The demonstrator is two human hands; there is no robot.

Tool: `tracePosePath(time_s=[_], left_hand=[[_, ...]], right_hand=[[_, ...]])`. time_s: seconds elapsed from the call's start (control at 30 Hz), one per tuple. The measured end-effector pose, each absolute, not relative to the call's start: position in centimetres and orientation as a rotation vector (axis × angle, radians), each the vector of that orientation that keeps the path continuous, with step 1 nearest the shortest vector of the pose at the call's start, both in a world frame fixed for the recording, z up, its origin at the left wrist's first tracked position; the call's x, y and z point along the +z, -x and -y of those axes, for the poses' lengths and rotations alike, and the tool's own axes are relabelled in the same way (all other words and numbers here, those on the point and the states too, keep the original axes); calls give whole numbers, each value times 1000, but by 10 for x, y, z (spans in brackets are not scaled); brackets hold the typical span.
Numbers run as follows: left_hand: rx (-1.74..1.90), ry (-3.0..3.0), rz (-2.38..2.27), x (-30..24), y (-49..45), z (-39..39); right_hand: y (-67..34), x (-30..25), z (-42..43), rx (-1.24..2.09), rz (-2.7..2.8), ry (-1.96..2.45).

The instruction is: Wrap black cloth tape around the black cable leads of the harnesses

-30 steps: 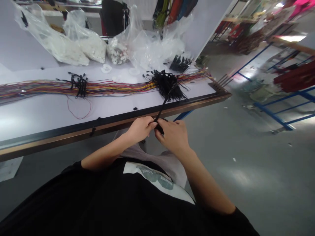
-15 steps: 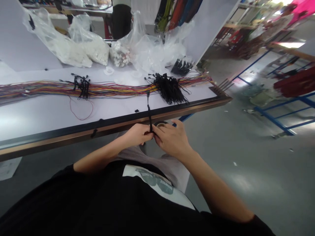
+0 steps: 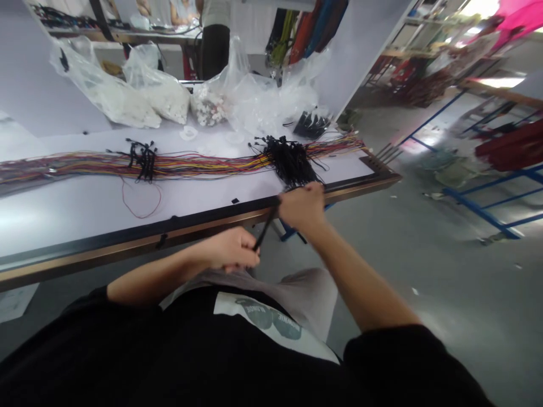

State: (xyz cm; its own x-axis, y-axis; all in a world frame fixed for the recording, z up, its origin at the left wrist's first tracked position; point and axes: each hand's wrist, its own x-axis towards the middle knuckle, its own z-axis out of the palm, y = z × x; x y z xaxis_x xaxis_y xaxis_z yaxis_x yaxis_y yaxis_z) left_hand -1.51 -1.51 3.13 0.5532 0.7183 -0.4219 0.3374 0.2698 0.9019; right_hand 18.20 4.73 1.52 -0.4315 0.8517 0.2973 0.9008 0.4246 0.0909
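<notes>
A black cable (image 3: 266,229), smeared by motion, slants between my two hands. My left hand (image 3: 238,249) is closed around its lower end, in front of the table edge and above my lap. Higher up and to the right, my right hand (image 3: 302,208) grips the upper end at the table's front edge. What lies inside that fist is hidden. Just beyond the right hand, a thick bunch of black cable ends (image 3: 291,161) lies on the table.
Long multicoloured wires (image 3: 203,164) run along the white table (image 3: 203,200), with a smaller black bunch (image 3: 143,161) at left. Clear plastic bags (image 3: 127,104) of white parts stand at the back. Right of the table is a blue-framed trolley (image 3: 483,209).
My hands have drawn apart: the right moved up to the table edge, the left slightly down and left. The cable, upright between them before, now slants.
</notes>
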Motion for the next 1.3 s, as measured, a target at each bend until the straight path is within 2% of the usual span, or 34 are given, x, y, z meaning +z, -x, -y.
tracePosePath(time_s=[0.07,0.2,0.37,0.43,0.53,0.6,0.7,0.97,1.17,1.23,1.3], left_hand=[[320,-1366,-977,39,33,14],[589,-1432,-1367,38,77,-6],[447,-1699,-1703,21,119,-32],[356,-1833,-1718,16,120,-35],[238,-2050,-1529,14,107,-37],[193,-2143,-1375,16,96,-39],[219,-2228,-1363,23,86,-40],[204,-2478,-1813,31,66,-24],[205,-2244,-2052,41,76,-28],[154,-2112,-2228,44,99,-41],[25,-1986,-2376,41,128,-56]], right_hand=[[-194,20,-67,-399,2396,1611],[-182,17,-83,-349,2523,1556],[-136,2,-88,-146,2598,1470],[-121,1,-88,46,2479,1426],[-99,4,-81,671,2370,1104],[-87,8,-75,874,2285,949],[-79,16,-67,906,2104,951],[-85,18,-61,1031,1680,1042],[-100,15,-72,1251,1800,840],[-116,18,-87,1215,1851,891],[-134,20,-105,1034,1853,1082]])
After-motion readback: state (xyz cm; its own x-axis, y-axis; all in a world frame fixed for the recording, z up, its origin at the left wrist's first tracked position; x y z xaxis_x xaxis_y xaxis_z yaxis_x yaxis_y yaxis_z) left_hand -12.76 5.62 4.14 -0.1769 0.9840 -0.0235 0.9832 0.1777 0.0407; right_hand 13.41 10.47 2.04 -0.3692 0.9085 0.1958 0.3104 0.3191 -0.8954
